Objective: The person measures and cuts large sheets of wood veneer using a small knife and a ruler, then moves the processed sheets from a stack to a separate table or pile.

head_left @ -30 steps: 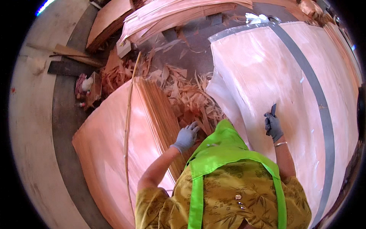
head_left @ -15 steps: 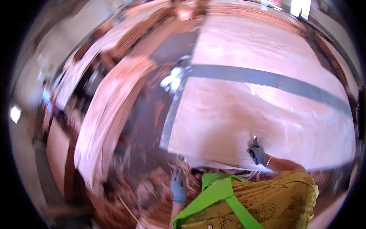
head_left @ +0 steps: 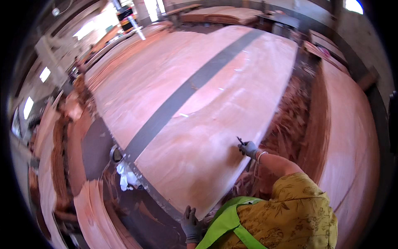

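My right hand (head_left: 248,149), in a grey glove, is closed around a slim dark knife (head_left: 240,141). It hovers over or rests on the right-hand long edge of a pale pinkish wood veneer sheet (head_left: 195,153); contact is unclear. Several short white tape pieces (head_left: 184,115) lie on this sheet. My left hand (head_left: 190,224), gloved too, has its fingers stretched out beside the sheet's near corner and holds nothing. Whether its fingertips touch the sheet is hard to tell.
A grey strip (head_left: 166,110) separates this sheet from another veneer sheet (head_left: 141,91). A white plastic bag (head_left: 127,176) hangs at the table's left end. Veneer scraps (head_left: 290,118) cover the floor on the right, beside a tall veneer stack (head_left: 348,133). More veneer (head_left: 93,207) lies at left.
The view has swung round, so the sheets now run diagonally away. My right hand still holds the knife, now by the sheet's right edge; my left hand appears closer to its near corner.
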Demonstrator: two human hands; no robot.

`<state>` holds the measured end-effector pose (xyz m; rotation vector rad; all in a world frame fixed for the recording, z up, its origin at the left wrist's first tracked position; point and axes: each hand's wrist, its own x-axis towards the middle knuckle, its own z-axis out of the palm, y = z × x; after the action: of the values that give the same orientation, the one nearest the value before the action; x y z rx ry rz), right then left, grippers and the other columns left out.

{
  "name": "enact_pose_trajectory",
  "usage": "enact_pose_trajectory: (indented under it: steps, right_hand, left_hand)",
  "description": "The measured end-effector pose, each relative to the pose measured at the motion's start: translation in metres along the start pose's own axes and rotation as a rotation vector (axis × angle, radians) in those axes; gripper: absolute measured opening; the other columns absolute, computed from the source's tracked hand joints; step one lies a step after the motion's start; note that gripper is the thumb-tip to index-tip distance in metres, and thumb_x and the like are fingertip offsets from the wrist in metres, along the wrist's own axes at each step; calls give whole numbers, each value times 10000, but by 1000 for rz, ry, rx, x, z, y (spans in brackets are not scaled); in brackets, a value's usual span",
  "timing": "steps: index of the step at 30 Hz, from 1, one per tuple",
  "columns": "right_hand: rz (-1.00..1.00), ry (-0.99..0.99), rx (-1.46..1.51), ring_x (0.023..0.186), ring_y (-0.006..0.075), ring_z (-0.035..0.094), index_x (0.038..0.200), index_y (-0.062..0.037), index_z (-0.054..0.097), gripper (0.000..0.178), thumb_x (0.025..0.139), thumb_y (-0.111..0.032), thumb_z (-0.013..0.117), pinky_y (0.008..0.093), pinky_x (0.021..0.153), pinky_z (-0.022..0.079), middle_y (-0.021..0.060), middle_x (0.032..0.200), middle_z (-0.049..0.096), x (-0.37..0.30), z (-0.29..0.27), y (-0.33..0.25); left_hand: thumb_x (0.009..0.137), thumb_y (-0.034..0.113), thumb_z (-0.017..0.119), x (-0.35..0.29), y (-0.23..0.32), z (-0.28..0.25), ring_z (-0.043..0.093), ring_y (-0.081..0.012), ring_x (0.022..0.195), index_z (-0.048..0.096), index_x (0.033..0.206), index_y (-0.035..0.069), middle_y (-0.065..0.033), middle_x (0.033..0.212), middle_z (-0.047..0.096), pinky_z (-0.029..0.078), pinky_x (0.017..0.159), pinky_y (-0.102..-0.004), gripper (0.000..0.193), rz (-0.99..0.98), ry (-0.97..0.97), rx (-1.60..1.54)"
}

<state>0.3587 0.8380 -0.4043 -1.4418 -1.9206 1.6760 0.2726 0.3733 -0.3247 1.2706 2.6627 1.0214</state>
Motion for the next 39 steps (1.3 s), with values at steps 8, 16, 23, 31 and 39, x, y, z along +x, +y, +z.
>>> enact_pose_trajectory:
  steps: [8,16,23,31,39]
  right_hand:
    - [202,750,-314,584,156,558,808,-28,675,279,843,-292,591,335,547,440,99,654,619,-273,-108,201]
    - [1053,1122,-328,978,389,594,978,-7,643,407,812,-374,586,427,817,476,244,996,627,-616,-54,300]
    - [1065,1019,-162,994,409,576,1025,-30,586,417,774,-363,593,445,845,458,257,1024,608,-658,29,307]
    - [1000,1313,-172,838,405,603,883,-44,581,235,823,-271,573,476,710,460,241,841,627,-657,39,336]
    - [389,1518,-79,455,142,461,824,7,592,181,873,-167,587,336,430,364,66,568,548,-637,31,398]
  left_hand:
    - [791,50,508,-71,-100,-65,548,-378,1082,592,1132,43,-221,1232,529,460,875,-412,352,233,-186,-208]
    - [839,67,475,-103,-146,-103,547,-360,1098,587,1127,1,-221,1234,529,462,892,-398,316,269,-253,-193]
    - [881,83,446,-64,-142,-119,546,-344,1112,582,1122,-37,-221,1236,529,464,906,-386,302,360,-256,-98]
    - [912,39,395,-54,-108,-106,544,-307,1114,565,1112,-84,-221,1246,516,434,966,-367,290,349,-327,-185]
    - [902,162,556,-9,-186,-109,591,-217,1010,537,1216,3,-155,1109,615,476,855,-305,353,-117,-103,-370]
